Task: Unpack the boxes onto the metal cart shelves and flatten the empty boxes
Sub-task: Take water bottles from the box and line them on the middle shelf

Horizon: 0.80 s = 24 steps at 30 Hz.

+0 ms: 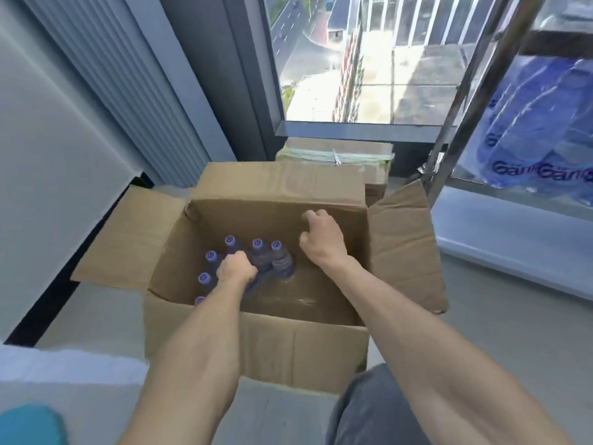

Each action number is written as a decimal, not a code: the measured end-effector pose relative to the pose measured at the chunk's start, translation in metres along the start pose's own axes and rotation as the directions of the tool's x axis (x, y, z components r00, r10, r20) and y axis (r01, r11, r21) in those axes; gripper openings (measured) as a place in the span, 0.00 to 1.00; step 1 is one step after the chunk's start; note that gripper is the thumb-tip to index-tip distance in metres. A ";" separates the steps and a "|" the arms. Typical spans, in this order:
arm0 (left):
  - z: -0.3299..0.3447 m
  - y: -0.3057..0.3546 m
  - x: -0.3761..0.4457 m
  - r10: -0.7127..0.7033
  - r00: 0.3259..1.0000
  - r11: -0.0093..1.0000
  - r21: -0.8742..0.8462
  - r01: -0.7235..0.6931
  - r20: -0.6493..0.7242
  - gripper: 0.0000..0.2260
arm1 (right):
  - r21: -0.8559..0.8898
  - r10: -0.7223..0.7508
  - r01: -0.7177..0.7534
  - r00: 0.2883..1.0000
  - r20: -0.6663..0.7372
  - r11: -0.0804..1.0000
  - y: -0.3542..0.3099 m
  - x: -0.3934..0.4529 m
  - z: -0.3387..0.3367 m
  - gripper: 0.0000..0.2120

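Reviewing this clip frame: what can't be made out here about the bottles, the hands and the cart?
Head view, the only one:
- Bottle pack: full count unclear; the left hand and forearm cover part.
- Left fingers: hidden under that hand, so the exact hold is unseen.
- Right hand: its curled fingers face away; contact with the open box is uncertain.
- Metal cart: cut by the right edge; the wrapped packs' label is partly cropped.

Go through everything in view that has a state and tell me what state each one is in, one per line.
Open cardboard box: flaps spread, partly emptied.
Bottle pack: shrink-wrapped, upright in the box.
Left hand: grips the pack's wrap.
Right hand: loosely curled inside the box, holding nothing.
Second box: closed, strapped.
Metal cart: shelf loaded with a blue wrapped pack.
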<state>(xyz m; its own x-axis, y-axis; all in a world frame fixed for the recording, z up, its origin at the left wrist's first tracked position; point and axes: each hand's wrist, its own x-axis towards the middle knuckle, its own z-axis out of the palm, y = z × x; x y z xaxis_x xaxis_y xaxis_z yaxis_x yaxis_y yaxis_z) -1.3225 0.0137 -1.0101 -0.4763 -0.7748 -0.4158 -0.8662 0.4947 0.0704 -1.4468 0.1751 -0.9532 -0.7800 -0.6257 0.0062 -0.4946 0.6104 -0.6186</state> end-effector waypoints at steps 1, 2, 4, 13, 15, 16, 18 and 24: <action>0.002 -0.005 0.009 0.001 1.000 1.000 -0.001 -0.001 0.003 0.17 | -0.026 0.033 -0.031 0.997 0.063 0.999 0.004 -0.002 0.015 0.19; 0.006 -0.010 0.018 0.000 1.000 1.000 -0.007 0.000 0.010 0.17 | -0.051 0.071 -0.065 0.990 0.122 0.997 0.010 -0.004 0.028 0.19; 0.013 -0.019 0.029 0.002 1.000 1.000 -0.019 -0.002 0.015 0.19 | -0.090 0.152 -0.136 0.967 0.203 0.987 0.023 -0.012 0.049 0.20; 0.048 -0.029 0.071 -0.086 0.993 0.971 -0.229 0.065 -0.082 0.19 | -0.162 0.349 -0.315 0.895 0.276 0.935 0.055 -0.045 0.100 0.25; 0.054 -0.027 0.077 -0.119 0.986 0.958 -0.274 0.084 -0.116 0.16 | -0.163 0.358 -0.323 0.894 0.270 0.932 0.060 -0.045 0.103 0.26; 0.054 -0.026 0.079 -0.132 0.983 0.954 -0.286 0.091 -0.125 0.15 | -0.162 0.364 -0.331 0.895 0.259 0.930 0.061 -0.044 0.103 0.26; 0.056 -0.025 0.081 -0.143 0.981 0.947 -0.308 0.097 -0.130 0.13 | -0.165 0.375 -0.343 0.895 0.240 0.925 0.061 -0.045 0.103 0.26; 0.046 -0.028 0.068 -0.056 0.995 0.960 -0.278 0.030 -0.087 0.15 | -0.213 0.367 -0.319 0.896 0.249 0.924 0.055 -0.058 0.084 0.23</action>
<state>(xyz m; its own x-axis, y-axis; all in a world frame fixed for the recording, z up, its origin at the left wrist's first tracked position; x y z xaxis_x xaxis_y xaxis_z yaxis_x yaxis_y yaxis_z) -1.3236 -0.0341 -1.0821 -0.4385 -0.8327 -0.3382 -0.8878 0.3428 0.3071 -1.3968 0.2038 -1.0534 -0.7853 -0.4579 -0.4167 -0.2898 0.8666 -0.4062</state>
